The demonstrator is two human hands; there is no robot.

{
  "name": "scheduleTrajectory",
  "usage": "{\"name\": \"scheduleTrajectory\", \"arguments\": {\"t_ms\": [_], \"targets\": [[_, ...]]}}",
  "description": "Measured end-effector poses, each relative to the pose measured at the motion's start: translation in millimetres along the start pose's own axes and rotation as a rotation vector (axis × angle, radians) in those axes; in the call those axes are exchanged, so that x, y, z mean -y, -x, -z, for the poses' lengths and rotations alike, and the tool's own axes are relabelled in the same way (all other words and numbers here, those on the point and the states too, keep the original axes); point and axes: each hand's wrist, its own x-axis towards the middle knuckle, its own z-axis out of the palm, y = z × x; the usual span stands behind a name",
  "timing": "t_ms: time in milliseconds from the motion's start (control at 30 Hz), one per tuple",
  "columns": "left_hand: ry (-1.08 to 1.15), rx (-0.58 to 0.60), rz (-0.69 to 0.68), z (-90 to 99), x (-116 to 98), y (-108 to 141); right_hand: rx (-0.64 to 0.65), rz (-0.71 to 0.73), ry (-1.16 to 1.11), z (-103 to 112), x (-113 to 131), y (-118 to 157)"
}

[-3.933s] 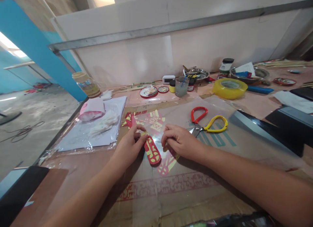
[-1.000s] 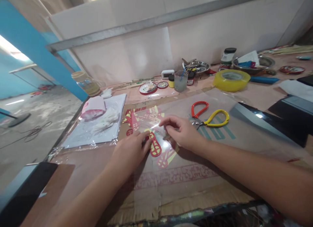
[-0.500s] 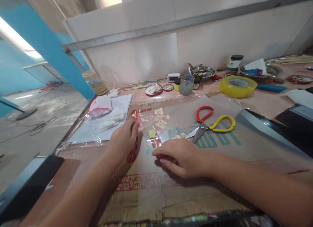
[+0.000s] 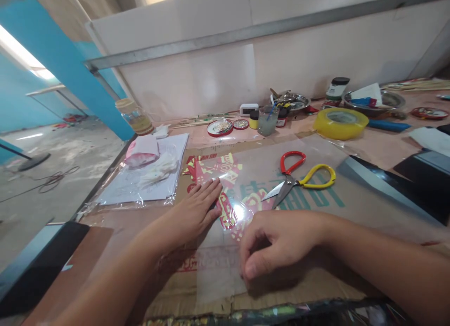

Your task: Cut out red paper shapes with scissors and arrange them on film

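A red and pale yellow cut-paper piece (image 4: 227,209) lies under or against a clear plastic sheet (image 4: 214,284) on brown cardboard (image 4: 176,298). Flat on its left part rests my left hand (image 4: 197,209), fingers stretched out and holding nothing. My right hand (image 4: 270,246) is at the sheet's near side, right of the paper, its fingers curled with thumb and fingertips close together; whatever they may pinch is too small to make out. Just beyond it lie scissors (image 4: 288,181) with one red and one yellow handle, blades spread.
Bagged papers (image 4: 165,176) and a pink packet (image 4: 142,150) lie at the left. Along the back stand a lidded jar (image 4: 135,117), a cup of cloudy liquid (image 4: 268,121), a yellow tape roll (image 4: 341,123) and metal bowls (image 4: 390,100). A dark glossy object (image 4: 383,183) lies right.
My left hand has moved right and flattened onto the red paper. My right hand has drawn nearer and curled, uncovering more of the paper.
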Motion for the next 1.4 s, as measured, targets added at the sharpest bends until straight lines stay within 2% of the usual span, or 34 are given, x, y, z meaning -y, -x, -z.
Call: {"name": "scheduleTrajectory", "arguments": {"t_ms": [33,67,133,200,233,300,367,433,633,800,933,1000,1100,1200,1233,1267,1300,1400], "targets": [[0.001,0.003,0.009,0.5,1.8,-0.4,0.012,0.000,-0.038,0.8,2.6,2.0],[0.000,0.001,0.014,0.6,3.2,-0.6,-0.030,0.004,-0.056,2.0,4.5,3.7],[0.001,-0.007,0.004,-0.6,6.0,-0.2,-0.236,0.037,0.014,5.1,4.6,5.7],[0.003,-0.021,-0.016,-3.5,9.0,0.9,-0.438,0.072,0.243,7.5,-1.0,5.2],[0.002,-0.022,-0.025,-5.3,10.4,1.6,-0.464,0.068,0.400,7.6,-5.4,4.1],[-0.005,-0.016,-0.034,-8.7,12.8,2.7,-0.404,-0.011,0.641,4.7,-14.9,1.0],[-0.018,-0.003,-0.036,-10.6,14.2,2.8,-0.297,-0.093,0.753,-0.9,-21.1,-1.5],[-0.026,-0.005,-0.044,-9.9,15.2,1.7,-0.234,-0.129,0.785,-6.1,-22.1,-2.1],[-0.054,-0.029,-0.040,2.5,24.7,-3.2,-0.169,-0.137,0.780,-14.8,-14.2,3.3],[-0.119,-0.067,0.029,0.8,26.5,-5.4,-0.098,-0.046,0.692,-30.8,-9.5,4.0],[-0.184,-0.224,0.037,-2.3,13.2,-10.3,-0.059,-0.015,0.650,-32.6,-4.9,3.1],[-0.193,-0.284,-0.006,-3.3,4.5,-12.4,-0.056,-0.008,0.620,-27.9,-2.7,2.0],[-0.131,-0.201,-0.091,-6.4,-5.0,-13.5,0.015,0.058,0.517,-18.4,1.2,-0.1],[-0.043,-0.102,-0.096,-9.5,-6.7,-13.1,0.191,0.133,0.252,-10.7,4.8,0.1],[-0.019,-0.092,-0.090,-9.8,-6.1,-13.1,0.205,0.127,0.145,-8.7,5.3,0.9],[0.003,-0.088,-0.083,-9.5,-5.3,-13.0,0.159,0.107,0.055,-6.8,5.2,1.8],[0.023,-0.086,-0.078,-8.8,-4.6,-13.1,0.060,0.083,-0.002,-4.8,4.1,2.6],[0.061,-0.092,-0.073,-5.3,-4.0,-13.4,-0.323,0.062,0.028,1.4,-5.4,1.3]]}}
